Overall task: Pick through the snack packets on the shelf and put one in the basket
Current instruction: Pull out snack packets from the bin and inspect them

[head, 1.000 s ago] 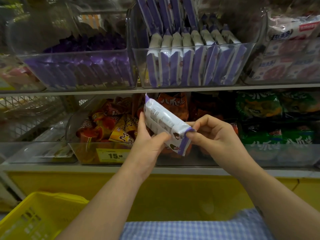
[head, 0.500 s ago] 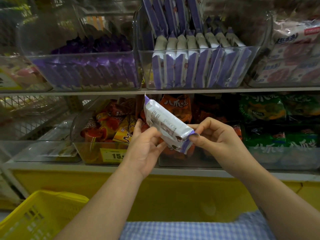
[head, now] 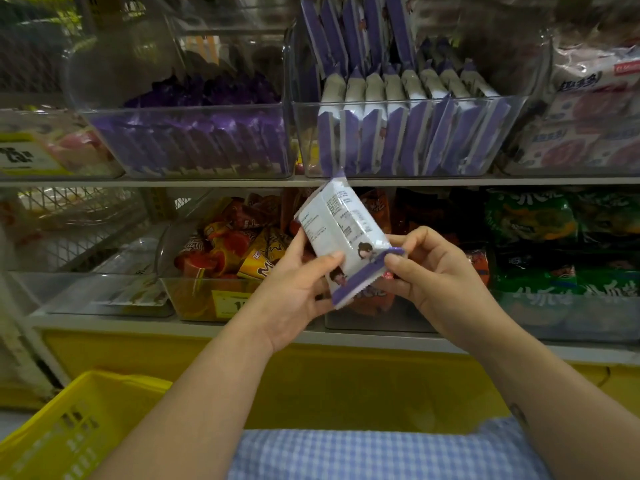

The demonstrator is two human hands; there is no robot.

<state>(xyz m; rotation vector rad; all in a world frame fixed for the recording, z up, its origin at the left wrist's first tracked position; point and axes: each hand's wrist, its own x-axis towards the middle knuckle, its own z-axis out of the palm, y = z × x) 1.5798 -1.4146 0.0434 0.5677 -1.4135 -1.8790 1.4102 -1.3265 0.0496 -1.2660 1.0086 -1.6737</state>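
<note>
Two hands, one packet [head: 343, 233]: my L hand [head: 294, 289] grips its side, R hand [head: 429, 271] pinches the seal. Risk: film slips; basket [head: 69, 427] sits low-left of fingers [head: 329, 260].

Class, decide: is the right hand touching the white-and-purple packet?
Touching. The head view shows the right hand pinching the purple end seam of the packet between thumb and forefinger.

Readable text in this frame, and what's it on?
"1": yellow price tag on the lower bin; the rest is hidden behind the left hand.
"M": yellow wrapper; the rest is cut off.
Packet: fine print too small to read.
Green bags, pink bags: Chinese characters, too blurred.
</note>
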